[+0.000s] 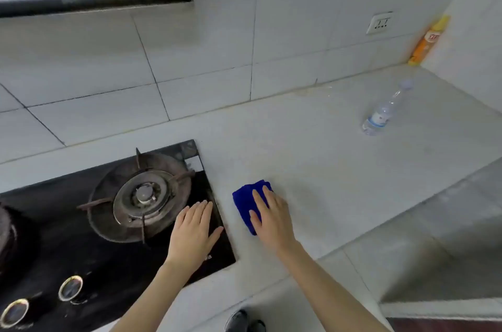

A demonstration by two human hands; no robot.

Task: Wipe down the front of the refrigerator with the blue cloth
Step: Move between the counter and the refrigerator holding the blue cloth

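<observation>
Knobs (71,287), two, brass-rimmed, sit at the near-left edge of the black glass hob (81,263). Burner (144,194) with rusty pan supports lies further in, unlit. Left hand (194,234) rests flat on the hob's right corner, fingers straight and together, grip open, holding nothing. Just right of the hob edge, the blue cloth (248,202) lies folded on the pale counter (339,168). Right hand (271,219) lies palm-down on the cloth's right half, fingers extended over it; grip not closed, pressing rather than pinching. Further right and well apart, a clear water bottle (380,114) stands on the counter. An orange spray can (427,42) stands in the far corner against the tiled wall (190,60).
</observation>
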